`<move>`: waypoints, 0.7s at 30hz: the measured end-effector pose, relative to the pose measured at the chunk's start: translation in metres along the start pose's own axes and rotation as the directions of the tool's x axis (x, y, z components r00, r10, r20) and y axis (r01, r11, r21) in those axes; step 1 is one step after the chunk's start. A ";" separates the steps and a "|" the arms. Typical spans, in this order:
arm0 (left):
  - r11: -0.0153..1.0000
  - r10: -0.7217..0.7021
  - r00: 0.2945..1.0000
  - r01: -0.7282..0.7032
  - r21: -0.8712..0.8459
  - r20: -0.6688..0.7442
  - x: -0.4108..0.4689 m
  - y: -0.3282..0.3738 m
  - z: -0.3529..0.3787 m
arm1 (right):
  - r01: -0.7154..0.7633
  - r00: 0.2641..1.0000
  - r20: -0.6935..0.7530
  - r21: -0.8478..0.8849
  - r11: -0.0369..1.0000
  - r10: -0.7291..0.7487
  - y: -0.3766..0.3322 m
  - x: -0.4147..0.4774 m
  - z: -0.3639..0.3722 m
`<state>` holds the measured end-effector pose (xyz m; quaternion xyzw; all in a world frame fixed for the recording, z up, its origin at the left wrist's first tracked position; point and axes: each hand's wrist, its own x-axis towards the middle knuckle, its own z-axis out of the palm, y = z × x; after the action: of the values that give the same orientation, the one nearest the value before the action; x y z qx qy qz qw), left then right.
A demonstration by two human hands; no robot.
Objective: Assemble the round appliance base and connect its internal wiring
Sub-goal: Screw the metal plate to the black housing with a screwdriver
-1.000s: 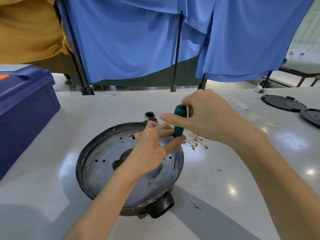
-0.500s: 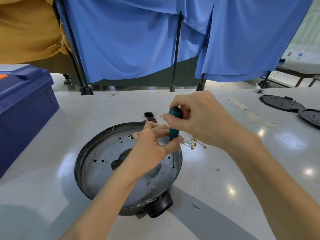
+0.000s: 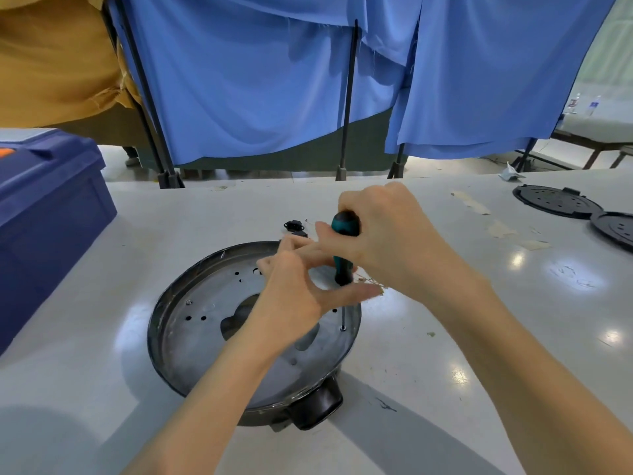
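Note:
The round appliance base (image 3: 191, 323), a dark metal pan with a grey perforated inner plate and a black stub handle at its near edge, lies on the white table. My right hand (image 3: 387, 241) grips the teal-and-black handle of a screwdriver (image 3: 343, 248) that stands upright, its thin shaft ending on a screw (image 3: 343, 328) near the plate's right rim. My left hand (image 3: 298, 296) hovers over the plate with fingers curled loosely around the lower handle and shaft. A small black socket part (image 3: 294, 226) and thin wires with brass terminals (image 3: 371, 281) lie just behind the base.
A dark blue plastic crate (image 3: 51, 214) stands at the left. Two black round perforated covers (image 3: 555, 202) lie at the far right, near strips of tape (image 3: 476, 205). Blue curtains on black stands (image 3: 346, 97) hang behind the table's far edge.
My right hand has turned on the screwdriver handle, fingers shifting round it. My left thumb has spread out from the shaft. The screwdriver stays on the same screw.

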<state>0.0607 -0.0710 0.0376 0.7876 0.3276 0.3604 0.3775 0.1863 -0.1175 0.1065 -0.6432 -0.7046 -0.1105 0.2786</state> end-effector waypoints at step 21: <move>0.995 -0.021 0.987 0.037 -0.097 0.157 0.007 -0.004 -0.004 | 0.049 0.996 0.062 0.166 0.985 -0.060 0.015 0.002 -0.017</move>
<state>0.0605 -0.0621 0.0382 0.7887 0.2900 0.3080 0.4460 0.2051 -0.1223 0.1190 -0.6019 -0.7374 -0.0380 0.3042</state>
